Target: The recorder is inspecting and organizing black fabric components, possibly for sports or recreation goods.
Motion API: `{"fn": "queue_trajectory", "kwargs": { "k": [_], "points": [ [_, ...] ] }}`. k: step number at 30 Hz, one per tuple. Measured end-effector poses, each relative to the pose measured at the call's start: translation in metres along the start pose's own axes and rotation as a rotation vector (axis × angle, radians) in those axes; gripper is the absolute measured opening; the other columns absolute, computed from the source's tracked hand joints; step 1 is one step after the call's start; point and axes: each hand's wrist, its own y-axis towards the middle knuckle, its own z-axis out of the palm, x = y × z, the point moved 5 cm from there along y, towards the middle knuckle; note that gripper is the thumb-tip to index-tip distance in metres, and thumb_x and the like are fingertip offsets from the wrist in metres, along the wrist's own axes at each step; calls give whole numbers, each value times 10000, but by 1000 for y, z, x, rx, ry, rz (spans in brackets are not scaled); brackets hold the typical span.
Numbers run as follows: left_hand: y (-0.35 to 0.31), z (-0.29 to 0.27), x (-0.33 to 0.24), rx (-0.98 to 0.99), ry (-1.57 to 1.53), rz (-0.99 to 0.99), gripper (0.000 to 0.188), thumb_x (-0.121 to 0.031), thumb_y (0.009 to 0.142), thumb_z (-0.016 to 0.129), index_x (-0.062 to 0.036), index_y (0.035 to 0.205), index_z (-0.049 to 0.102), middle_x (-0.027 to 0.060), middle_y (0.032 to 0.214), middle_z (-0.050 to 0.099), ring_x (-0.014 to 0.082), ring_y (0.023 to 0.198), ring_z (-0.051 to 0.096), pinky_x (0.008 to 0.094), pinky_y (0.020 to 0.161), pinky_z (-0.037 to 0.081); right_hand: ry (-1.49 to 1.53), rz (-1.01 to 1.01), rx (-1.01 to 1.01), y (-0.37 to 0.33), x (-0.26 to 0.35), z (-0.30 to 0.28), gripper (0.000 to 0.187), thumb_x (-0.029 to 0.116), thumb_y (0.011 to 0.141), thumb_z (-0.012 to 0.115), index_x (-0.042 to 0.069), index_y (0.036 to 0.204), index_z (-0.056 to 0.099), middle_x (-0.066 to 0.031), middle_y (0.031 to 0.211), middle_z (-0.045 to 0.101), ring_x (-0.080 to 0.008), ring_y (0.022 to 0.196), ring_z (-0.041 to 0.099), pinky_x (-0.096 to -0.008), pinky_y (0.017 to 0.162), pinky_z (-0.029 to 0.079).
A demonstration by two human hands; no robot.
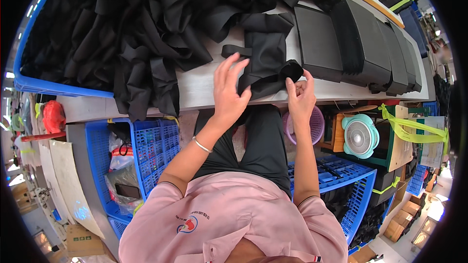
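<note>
A black fabric piece lies on the pale table in front of me, with a narrow strap-like end sticking out at its left. My left hand hovers at its left edge, fingers spread, thumb near the cloth and nothing gripped. At the near right corner, my right hand pinches a folded black flap between thumb and fingers. A large heap of loose black fabric strips spreads to the left and beyond the piece. Flat black panels lie in overlapping stacks to its right.
The white tabletop ends just in front of my lap. A blue crate holds the heap at left. Below stand a blue basket with bags, a purple basket, a turquoise fan and another blue crate.
</note>
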Motion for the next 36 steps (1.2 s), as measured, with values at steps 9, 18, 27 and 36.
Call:
{"fn": "queue_trajectory", "kwargs": {
  "k": [9, 18, 27, 36],
  "points": [
    [38, 81, 14, 540, 138, 110, 288, -53, 834, 675, -87, 1120, 668, 79, 1009, 707, 303, 924, 650, 412, 777, 533, 74, 83, 207, -16, 20, 17, 464, 48, 805, 636, 54, 1251, 507, -65, 646, 481, -186, 583, 511, -345, 617, 446],
    [53, 73, 39, 363, 96, 42, 212, -74, 868, 640, -67, 1077, 672, 103, 1018, 694, 323, 962, 649, 433, 802, 528, -110, -103, -62, 31, 22, -33, 295, 140, 908, 705, 50, 1168, 600, -43, 786, 604, -135, 657, 574, -299, 617, 478],
    [43, 22, -34, 178, -128, 109, 358, -128, 811, 742, -49, 1150, 657, 129, 1137, 664, 334, 1075, 591, 403, 928, 484, -706, -381, -106, 115, 17, -1, 184, 220, 878, 693, 45, 865, 639, -92, 902, 605, -299, 831, 634, -417, 711, 538],
    [-58, 57, -52, 701, -1348, -705, 550, -402, 1037, 513, -12, 1423, 479, 79, 1324, 571, 150, 1187, 558, 313, 993, 467, -816, -390, -129, 0, 73, -52, 187, 173, 928, 625, 51, 788, 612, -112, 838, 574, -308, 723, 637, -392, 594, 521]
  ]
}}
